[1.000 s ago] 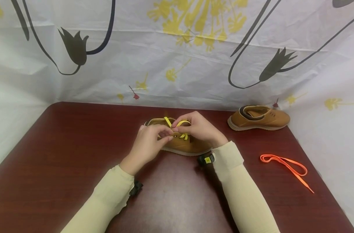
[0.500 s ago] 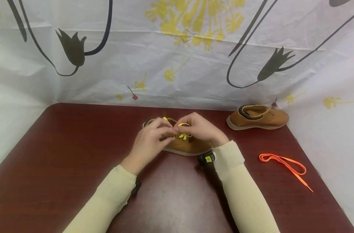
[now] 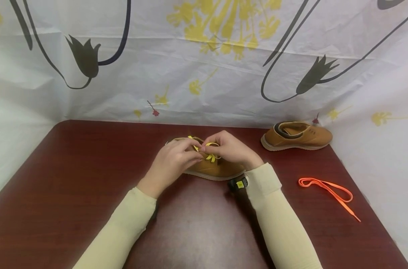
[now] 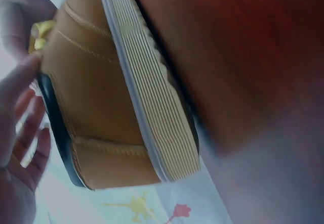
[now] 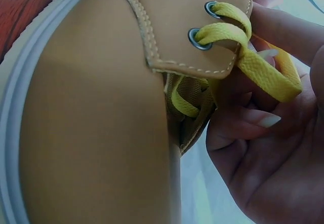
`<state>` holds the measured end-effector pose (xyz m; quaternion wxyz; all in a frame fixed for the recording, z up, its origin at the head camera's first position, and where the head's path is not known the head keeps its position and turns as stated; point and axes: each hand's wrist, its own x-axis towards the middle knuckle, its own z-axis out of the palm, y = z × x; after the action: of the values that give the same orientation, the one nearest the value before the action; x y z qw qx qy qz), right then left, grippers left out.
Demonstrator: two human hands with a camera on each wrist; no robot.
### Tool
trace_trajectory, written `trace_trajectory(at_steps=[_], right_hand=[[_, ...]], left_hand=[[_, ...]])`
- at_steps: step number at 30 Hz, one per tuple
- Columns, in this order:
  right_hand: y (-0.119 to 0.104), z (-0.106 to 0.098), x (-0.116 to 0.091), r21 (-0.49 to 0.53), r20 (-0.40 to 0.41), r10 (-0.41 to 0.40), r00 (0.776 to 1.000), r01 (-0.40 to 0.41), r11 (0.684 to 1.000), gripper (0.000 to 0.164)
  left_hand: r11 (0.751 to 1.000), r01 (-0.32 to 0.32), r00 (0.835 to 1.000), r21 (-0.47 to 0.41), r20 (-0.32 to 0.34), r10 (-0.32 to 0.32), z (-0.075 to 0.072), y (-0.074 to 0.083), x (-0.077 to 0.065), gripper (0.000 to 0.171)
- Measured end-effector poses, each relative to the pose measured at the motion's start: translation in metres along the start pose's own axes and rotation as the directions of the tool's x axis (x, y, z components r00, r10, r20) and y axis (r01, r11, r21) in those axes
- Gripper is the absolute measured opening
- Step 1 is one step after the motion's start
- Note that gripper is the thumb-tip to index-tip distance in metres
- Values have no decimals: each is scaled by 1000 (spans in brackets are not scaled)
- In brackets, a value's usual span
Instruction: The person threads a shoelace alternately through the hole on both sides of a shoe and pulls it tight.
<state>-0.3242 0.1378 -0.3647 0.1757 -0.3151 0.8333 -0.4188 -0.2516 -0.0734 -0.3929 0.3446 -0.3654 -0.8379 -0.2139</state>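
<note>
A tan shoe (image 3: 217,170) with a yellow shoelace (image 3: 212,157) stands sideways at mid-table, its toe to the right. My right hand (image 3: 229,149) reaches over the front of it and pinches the lace near the eyelets. In the right wrist view, a loop of the yellow lace (image 5: 268,77) runs out of two metal eyelets and passes between the fingers of that hand (image 5: 283,148). My left hand (image 3: 171,160) is at the upper eyelets, its curled fingertips on the lace, partly hidden. In the left wrist view, its thumb (image 4: 20,82) lies against the shoe's collar.
A second tan shoe (image 3: 298,136), with no lace in its visible eyelets, stands at the back right. An orange shoelace (image 3: 328,188) lies folded on the right of the dark red table (image 3: 72,186). A patterned white cloth (image 3: 140,74) hangs behind.
The fingers of my left hand have shifted a little at the eyelets, and the hand has turned slightly over the shoe. My right hand has hardly moved.
</note>
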Motion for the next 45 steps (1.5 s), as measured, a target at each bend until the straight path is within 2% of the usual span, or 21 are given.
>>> trace_trajectory(at_steps=[6,12,16,20,23,26,28,31,33,35,38,42,45], right_hand=[[-2,1,-1,-2,1,3,1000,-3,1000,17],[-6,3,-1,-24,-5,-11,1000,11,1000,21],[-10,2,-3,-86,-39,-12,999,9,996,18],[-11,-3,-11,-141,-130,-6,992,-13,990,18],[-12,-9,-22,-110,-220,8,975,-33,993,23],[-13,-16,-36,-63,-300,64,952,-87,994,25],[-13,-20,-46,-74,-292,108,950,-135,988,26],[-9,-20,-57,-164,-201,149,968,-183,969,22],[-6,-15,-59,-209,-129,136,982,-161,964,20],[-2,-6,-56,-216,-95,118,988,-136,967,18],[3,5,-51,-166,-98,86,991,-102,981,16],[6,14,-46,-106,-141,83,987,-98,989,8],[7,17,-44,-99,-175,84,981,-103,990,6]], left_hand=[[993,-106,994,57,4,106,-2,-4,2,14],[987,-112,994,114,22,110,-1,-2,5,16],[994,-73,997,85,21,72,-2,-2,6,16],[999,-47,999,22,15,47,-5,0,7,12],[999,-10,1000,-35,13,11,-9,2,8,10],[996,47,999,-79,27,-45,-13,5,7,9],[990,90,995,-113,44,-85,-15,6,6,8],[973,146,988,-176,80,-134,-16,9,5,9],[957,179,982,-227,94,-161,-16,11,5,10],[942,203,978,-266,95,-184,-16,14,5,12],[917,240,971,-319,79,-227,-15,16,6,22],[882,285,957,-374,55,-286,-18,18,7,33],[864,299,950,-405,42,-309,-24,20,8,32]])
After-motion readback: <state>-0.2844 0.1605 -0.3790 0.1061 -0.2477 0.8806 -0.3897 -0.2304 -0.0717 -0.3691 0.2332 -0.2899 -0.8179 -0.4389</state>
